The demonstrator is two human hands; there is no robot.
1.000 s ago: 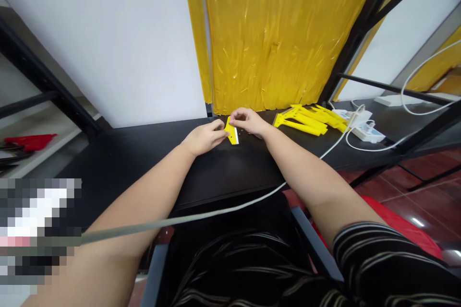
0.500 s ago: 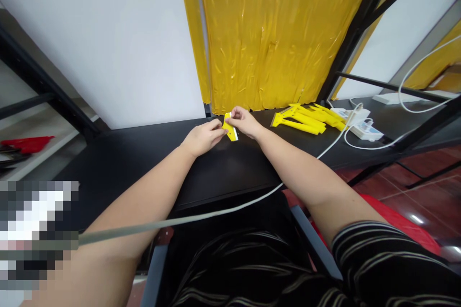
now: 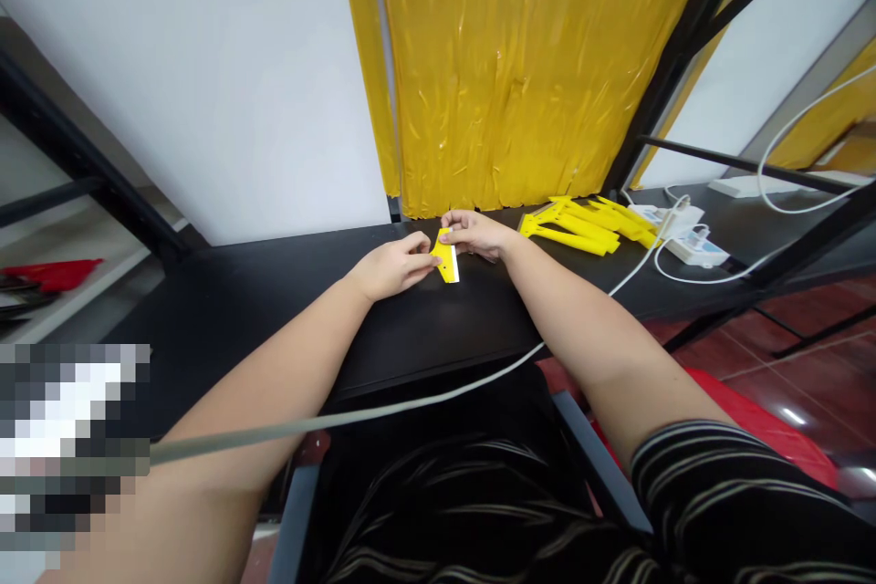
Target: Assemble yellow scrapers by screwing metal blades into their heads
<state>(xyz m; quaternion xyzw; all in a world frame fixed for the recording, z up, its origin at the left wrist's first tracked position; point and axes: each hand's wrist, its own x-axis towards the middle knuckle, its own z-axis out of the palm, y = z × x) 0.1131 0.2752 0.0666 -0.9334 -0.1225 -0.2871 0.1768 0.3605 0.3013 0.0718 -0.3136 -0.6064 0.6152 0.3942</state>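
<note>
Between my two hands, just above the black table, is a yellow scraper (image 3: 446, 266) with a white strip along its right edge. My left hand (image 3: 395, 265) pinches it from the left with thumb and fingertips. The fingers of my right hand (image 3: 475, 234) grip its upper end, with the thumb over its face. A small dark hole shows in the yellow part. The fingers cover whatever handle it has.
Several more yellow scrapers (image 3: 575, 226) lie in a pile on the black table (image 3: 274, 292) to the right. Beyond them are white power strips (image 3: 694, 246) with cables. A white cable (image 3: 424, 401) crosses in front of my arms. Yellow film (image 3: 520, 64) hangs behind the table.
The scraper has moved slightly right and toward me. My right hand has shifted a little right, and more of its fingers now show. My left hand has stayed nearly in place.
</note>
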